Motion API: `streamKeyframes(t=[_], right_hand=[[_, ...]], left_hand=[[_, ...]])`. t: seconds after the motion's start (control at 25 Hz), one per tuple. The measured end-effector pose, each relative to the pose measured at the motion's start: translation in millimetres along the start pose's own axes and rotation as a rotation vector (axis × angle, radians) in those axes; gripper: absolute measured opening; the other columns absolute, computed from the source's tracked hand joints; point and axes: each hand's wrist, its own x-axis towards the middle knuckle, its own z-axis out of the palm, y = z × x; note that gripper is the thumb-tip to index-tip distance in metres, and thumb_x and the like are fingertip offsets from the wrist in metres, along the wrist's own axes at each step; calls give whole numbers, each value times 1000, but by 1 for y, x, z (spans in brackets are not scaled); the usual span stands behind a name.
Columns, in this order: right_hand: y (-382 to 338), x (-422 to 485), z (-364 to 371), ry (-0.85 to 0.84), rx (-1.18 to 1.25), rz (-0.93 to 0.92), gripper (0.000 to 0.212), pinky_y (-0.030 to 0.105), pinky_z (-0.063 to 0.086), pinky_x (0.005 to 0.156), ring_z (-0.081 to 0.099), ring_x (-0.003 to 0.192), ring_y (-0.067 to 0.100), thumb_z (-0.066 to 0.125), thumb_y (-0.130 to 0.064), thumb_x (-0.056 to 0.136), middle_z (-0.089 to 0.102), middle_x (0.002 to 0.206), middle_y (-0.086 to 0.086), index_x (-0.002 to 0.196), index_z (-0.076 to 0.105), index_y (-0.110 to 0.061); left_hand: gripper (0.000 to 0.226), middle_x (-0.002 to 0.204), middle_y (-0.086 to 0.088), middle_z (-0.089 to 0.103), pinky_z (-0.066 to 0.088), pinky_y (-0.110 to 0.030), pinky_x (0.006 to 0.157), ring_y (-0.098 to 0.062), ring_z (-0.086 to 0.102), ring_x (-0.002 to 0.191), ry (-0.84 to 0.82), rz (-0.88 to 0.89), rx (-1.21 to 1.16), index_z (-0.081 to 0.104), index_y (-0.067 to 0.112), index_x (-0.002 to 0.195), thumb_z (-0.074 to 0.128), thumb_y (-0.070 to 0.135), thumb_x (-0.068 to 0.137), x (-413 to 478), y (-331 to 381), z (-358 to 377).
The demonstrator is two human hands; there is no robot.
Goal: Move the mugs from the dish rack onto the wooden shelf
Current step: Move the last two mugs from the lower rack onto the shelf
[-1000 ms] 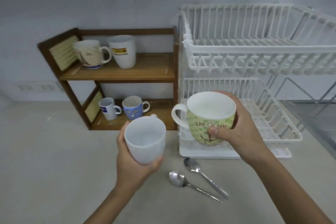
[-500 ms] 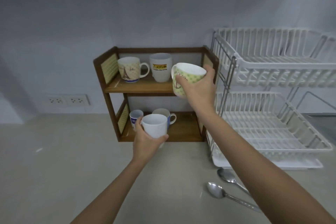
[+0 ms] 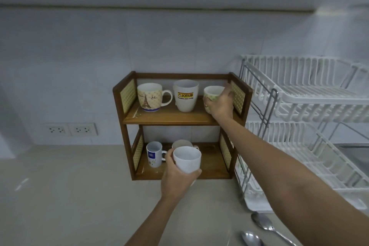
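Note:
My right hand (image 3: 220, 104) grips the green patterned mug (image 3: 212, 94) at the right end of the wooden shelf's (image 3: 169, 118) upper board; I cannot tell whether the mug touches the board. Beside it stand a white Jotun mug (image 3: 185, 95) and an Eiffel-tower mug (image 3: 150, 97). My left hand (image 3: 176, 177) holds a plain white mug (image 3: 187, 159) in front of the lower board, where a small blue-print mug (image 3: 154, 155) and another mug (image 3: 181, 143), mostly hidden, sit. The white two-tier dish rack (image 3: 311, 110) stands to the right with no mugs on it.
Two metal spoons (image 3: 265, 225) lie on the counter at the bottom right, in front of the rack's drip tray (image 3: 257, 203). Wall sockets (image 3: 70, 130) sit left of the shelf. A sink edge (image 3: 355, 152) shows behind the rack.
My right hand has carried the green mug up and into the upper shelf's right end. My left hand has brought the white mug closer to the lower shelf. The view has risen.

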Motion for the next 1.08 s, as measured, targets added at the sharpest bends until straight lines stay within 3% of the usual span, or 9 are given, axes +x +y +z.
streamKeyframes(t=[0.24,0.44,0.64,0.72,0.8,0.88,0.96,1.08], right_hand=[[9,15,6,-21,-5,2,85,43,40,101,42,125,42,75,-27,79,35,140,24,144,23,-10],[12,-7,-12,-87,-129,-75,87,44,39,103,40,129,38,73,-16,80,34,143,24,147,18,-8],[64,-120,-27,215,-212,-205,57,44,41,105,47,125,28,59,-16,81,52,134,13,134,42,-6],[104,-182,-19,61,-288,-101,58,46,36,109,44,129,34,58,-15,80,50,137,17,135,42,-6],[138,-236,-5,-344,-466,43,66,44,17,118,21,144,35,50,-26,90,29,154,20,147,27,-4],[164,-269,8,-631,-621,57,69,41,0,119,-2,149,30,35,-35,97,3,162,15,151,7,-3],[174,-282,14,-706,-648,48,69,40,-6,119,-9,148,26,27,-39,98,-5,162,12,152,1,-5],[182,-286,16,-654,-628,46,72,40,-8,119,-9,149,23,26,-42,95,-4,162,9,152,1,-7]], left_hand=[[108,125,9,49,55,-34,77,-13,51,108,-27,-6,111,21,39,133,73,68,43,7,1,-6],[103,120,8,52,54,-38,80,-17,52,110,-10,-11,100,26,38,128,79,57,41,13,11,0],[93,111,15,49,44,-30,81,-12,50,106,-38,-5,27,28,46,122,84,50,47,28,12,16],[94,120,8,54,47,-33,88,-17,52,112,-46,-35,22,32,36,128,83,53,50,36,13,30],[95,127,1,55,47,-37,96,-22,52,118,-73,-48,16,33,26,133,83,50,55,43,13,51],[94,127,-4,56,45,-35,95,-25,52,118,-108,-45,16,34,21,134,85,43,58,49,12,71],[95,126,-7,56,45,-36,92,-27,53,117,-134,-45,33,33,18,134,86,38,58,55,6,90],[95,127,-8,55,47,-39,92,-29,52,116,-145,-52,49,33,18,133,86,36,57,62,-5,114]])
